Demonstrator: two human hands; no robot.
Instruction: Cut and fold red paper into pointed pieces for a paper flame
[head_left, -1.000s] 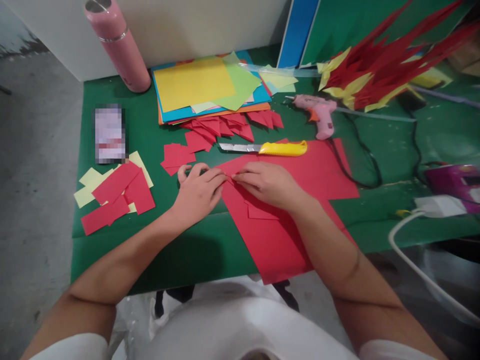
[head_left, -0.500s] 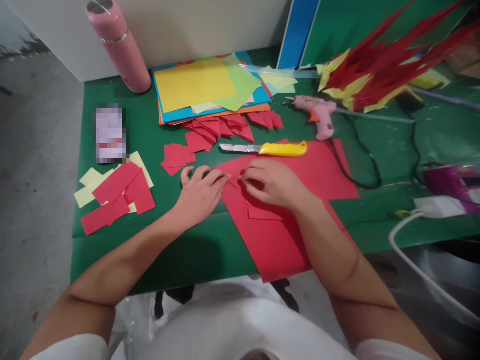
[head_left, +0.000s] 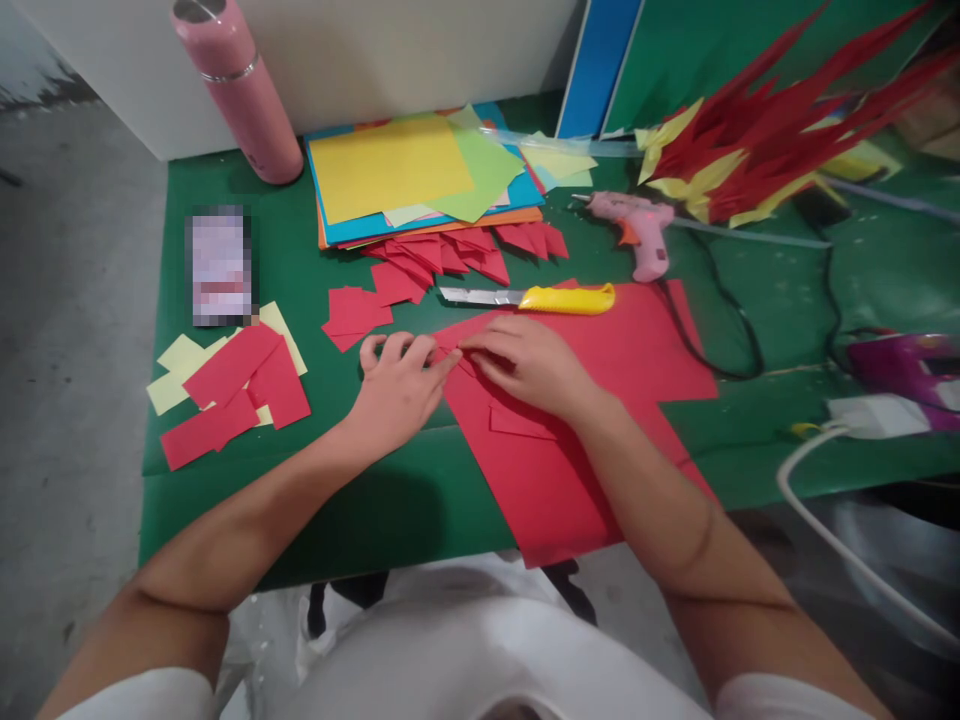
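Observation:
Over the large red paper sheets (head_left: 525,500), my two hands meet at a small piece of red paper (head_left: 466,367). My left hand (head_left: 401,385) holds the piece's left side with thumb and index finger, its other fingers curled. Closed in a pinch, my right hand (head_left: 532,365) has its fingertips on the same piece, almost touching my left fingertips. Part of the small piece is hidden by the fingers. Below my right hand another small red paper piece (head_left: 521,422) lies on the sheet. A yellow utility knife (head_left: 566,299) with its blade out lies just beyond my right hand.
Cut red pieces (head_left: 439,255) lie before a stack of coloured paper (head_left: 390,175). A pink glue gun (head_left: 637,225) trails a black cord. Red and yellow strips (head_left: 225,370), a blurred-out device (head_left: 219,265) and a pink bottle (head_left: 255,110) stand left; a red-yellow paper construction (head_left: 727,140) is right.
My right hand has moved slightly left, bringing its fingertips up against the left ones on the small red piece. My left hand has stayed nearly still.

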